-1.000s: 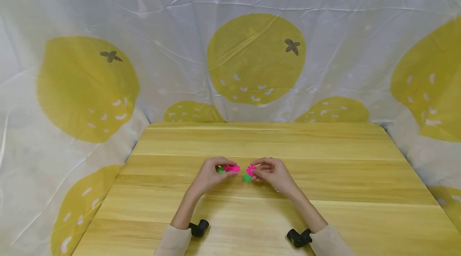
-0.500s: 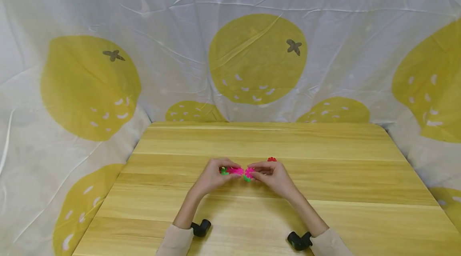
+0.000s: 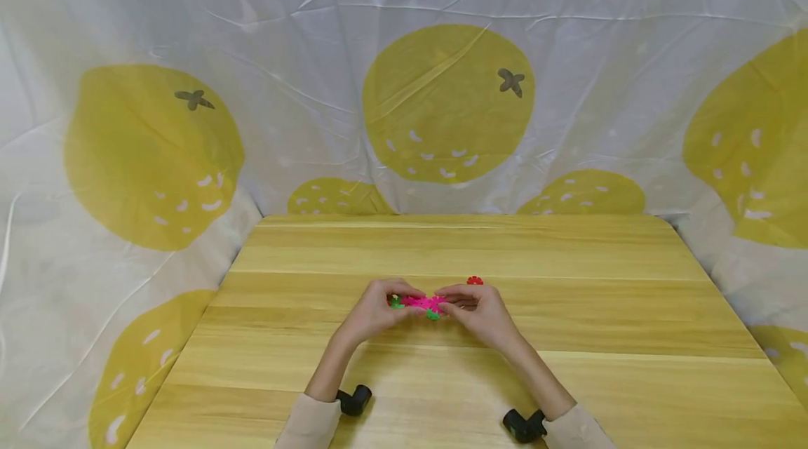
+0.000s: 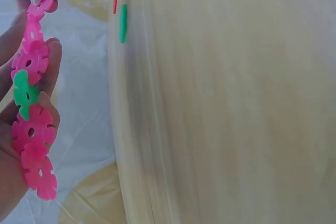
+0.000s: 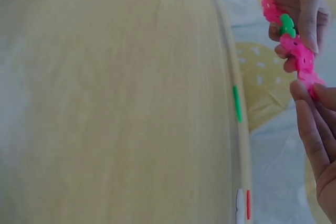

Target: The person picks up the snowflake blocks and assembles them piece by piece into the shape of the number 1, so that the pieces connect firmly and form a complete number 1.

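Observation:
In the head view my left hand and right hand meet above the table. A chain of slotted, flower-shaped plastic discs, pink with one green, lies along the left hand's fingers; the green disc shows among the pink discs. My right hand pinches a pink disc at the chain's far end, and its edge meets the neighbouring pink disc. Whether their slots are fully interlocked I cannot tell. Fingers cover parts of the chain.
On the wooden table lie a loose green disc below the hands and a red disc behind the right hand. A white piece sits near the red one. A lemon-print cloth hangs behind.
The hands have come together, closing the gap between the right hand's pink disc and the chain's end. The red disc behind the right hand has come into fuller view.

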`<control>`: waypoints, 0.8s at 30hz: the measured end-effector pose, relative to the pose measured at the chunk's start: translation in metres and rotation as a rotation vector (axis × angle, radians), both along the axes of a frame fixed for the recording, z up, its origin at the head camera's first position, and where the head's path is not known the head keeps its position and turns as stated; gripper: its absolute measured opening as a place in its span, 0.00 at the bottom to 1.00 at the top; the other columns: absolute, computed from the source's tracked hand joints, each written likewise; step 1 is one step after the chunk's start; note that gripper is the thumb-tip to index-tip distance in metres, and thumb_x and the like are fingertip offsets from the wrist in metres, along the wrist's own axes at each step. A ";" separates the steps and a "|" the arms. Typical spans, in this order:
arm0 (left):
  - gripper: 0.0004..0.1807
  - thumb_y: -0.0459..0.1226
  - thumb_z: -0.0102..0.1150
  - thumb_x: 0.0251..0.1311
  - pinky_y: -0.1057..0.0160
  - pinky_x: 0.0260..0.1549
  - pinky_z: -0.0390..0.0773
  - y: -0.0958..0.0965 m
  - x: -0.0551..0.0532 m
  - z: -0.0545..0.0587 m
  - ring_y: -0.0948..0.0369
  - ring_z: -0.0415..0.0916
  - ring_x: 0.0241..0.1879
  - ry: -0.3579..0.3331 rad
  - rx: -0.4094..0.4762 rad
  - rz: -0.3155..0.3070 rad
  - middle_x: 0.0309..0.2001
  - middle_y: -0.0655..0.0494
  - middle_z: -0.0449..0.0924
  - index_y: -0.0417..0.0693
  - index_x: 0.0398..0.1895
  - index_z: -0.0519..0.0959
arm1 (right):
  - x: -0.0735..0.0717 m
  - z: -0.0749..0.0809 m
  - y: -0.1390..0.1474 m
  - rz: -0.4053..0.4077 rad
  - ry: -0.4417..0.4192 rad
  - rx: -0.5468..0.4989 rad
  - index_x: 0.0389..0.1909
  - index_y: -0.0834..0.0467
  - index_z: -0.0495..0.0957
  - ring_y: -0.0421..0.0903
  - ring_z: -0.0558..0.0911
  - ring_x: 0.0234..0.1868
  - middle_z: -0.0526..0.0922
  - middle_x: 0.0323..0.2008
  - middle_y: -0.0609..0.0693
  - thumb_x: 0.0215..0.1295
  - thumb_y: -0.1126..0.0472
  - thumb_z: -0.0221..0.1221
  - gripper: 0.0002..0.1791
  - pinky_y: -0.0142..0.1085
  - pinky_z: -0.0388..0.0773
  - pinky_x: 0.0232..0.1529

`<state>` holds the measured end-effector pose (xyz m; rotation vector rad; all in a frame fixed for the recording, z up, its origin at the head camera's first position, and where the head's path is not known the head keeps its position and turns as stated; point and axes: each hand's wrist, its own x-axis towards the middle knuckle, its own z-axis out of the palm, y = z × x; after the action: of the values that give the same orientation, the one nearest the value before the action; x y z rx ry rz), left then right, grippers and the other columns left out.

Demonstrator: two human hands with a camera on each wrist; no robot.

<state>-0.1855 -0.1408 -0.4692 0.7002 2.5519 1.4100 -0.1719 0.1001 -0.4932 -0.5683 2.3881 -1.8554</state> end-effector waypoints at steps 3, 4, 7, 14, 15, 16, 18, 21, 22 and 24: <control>0.10 0.38 0.73 0.62 0.69 0.31 0.73 0.000 0.000 0.000 0.63 0.75 0.35 0.000 0.010 0.003 0.42 0.59 0.89 0.54 0.46 0.90 | 0.001 -0.001 0.001 -0.004 0.000 -0.035 0.51 0.60 0.88 0.45 0.91 0.42 0.91 0.46 0.57 0.68 0.63 0.68 0.13 0.32 0.86 0.43; 0.10 0.39 0.74 0.61 0.69 0.31 0.72 0.000 0.000 0.000 0.62 0.75 0.35 -0.002 0.015 0.005 0.42 0.59 0.89 0.54 0.46 0.90 | 0.001 -0.001 0.001 -0.005 -0.001 -0.049 0.51 0.60 0.88 0.45 0.91 0.42 0.91 0.47 0.57 0.68 0.62 0.68 0.13 0.31 0.86 0.44; 0.10 0.41 0.74 0.61 0.69 0.31 0.71 0.000 0.000 0.000 0.62 0.74 0.35 -0.007 0.033 0.013 0.41 0.59 0.88 0.55 0.46 0.90 | 0.002 -0.002 0.001 -0.002 -0.004 -0.084 0.52 0.61 0.88 0.44 0.91 0.44 0.90 0.49 0.59 0.68 0.61 0.67 0.14 0.31 0.86 0.44; 0.11 0.38 0.75 0.59 0.70 0.30 0.74 0.001 0.001 0.000 0.61 0.77 0.36 -0.022 0.091 0.026 0.41 0.56 0.89 0.54 0.45 0.90 | 0.002 -0.002 0.003 0.011 0.000 -0.137 0.52 0.62 0.88 0.43 0.91 0.45 0.90 0.48 0.61 0.68 0.64 0.67 0.13 0.32 0.87 0.44; 0.11 0.38 0.75 0.59 0.70 0.30 0.74 0.002 0.002 0.001 0.61 0.77 0.36 -0.023 0.096 0.026 0.41 0.56 0.89 0.54 0.45 0.90 | 0.002 -0.002 0.003 0.015 0.000 -0.145 0.51 0.63 0.88 0.43 0.91 0.44 0.90 0.48 0.62 0.68 0.64 0.67 0.13 0.33 0.87 0.43; 0.11 0.38 0.76 0.58 0.70 0.30 0.73 0.002 0.002 0.001 0.61 0.77 0.36 -0.021 0.098 0.026 0.41 0.56 0.89 0.54 0.45 0.91 | 0.002 -0.002 0.003 0.019 0.001 -0.150 0.51 0.63 0.88 0.43 0.91 0.44 0.90 0.48 0.62 0.68 0.64 0.67 0.13 0.33 0.87 0.43; 0.11 0.37 0.76 0.58 0.70 0.30 0.73 0.002 0.002 0.001 0.61 0.77 0.36 -0.017 0.101 0.026 0.41 0.56 0.89 0.54 0.45 0.91 | 0.002 -0.002 0.004 0.026 0.004 -0.163 0.50 0.64 0.88 0.43 0.91 0.42 0.90 0.47 0.63 0.68 0.65 0.67 0.13 0.35 0.88 0.43; 0.11 0.37 0.75 0.58 0.70 0.31 0.72 0.003 0.002 0.001 0.61 0.77 0.37 -0.015 0.109 0.024 0.40 0.55 0.89 0.53 0.45 0.91 | 0.002 -0.003 0.003 0.033 0.019 -0.188 0.49 0.66 0.88 0.45 0.92 0.40 0.90 0.45 0.64 0.67 0.67 0.66 0.12 0.40 0.88 0.42; 0.11 0.37 0.75 0.58 0.70 0.31 0.72 0.003 0.002 0.000 0.61 0.77 0.37 -0.015 0.111 0.024 0.40 0.55 0.88 0.53 0.45 0.91 | 0.002 -0.003 0.003 0.033 0.029 -0.190 0.49 0.66 0.88 0.45 0.92 0.40 0.90 0.45 0.64 0.67 0.67 0.67 0.12 0.42 0.88 0.42; 0.11 0.37 0.75 0.58 0.70 0.31 0.72 0.004 0.002 0.000 0.62 0.76 0.37 -0.020 0.115 0.025 0.40 0.55 0.88 0.53 0.45 0.91 | 0.002 -0.004 0.002 0.034 0.042 -0.198 0.48 0.67 0.88 0.47 0.92 0.39 0.90 0.44 0.65 0.67 0.68 0.67 0.11 0.46 0.88 0.41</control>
<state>-0.1831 -0.1373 -0.4688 0.6691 2.4894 1.5739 -0.1697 0.1025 -0.4973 -0.6644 2.2188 -2.0998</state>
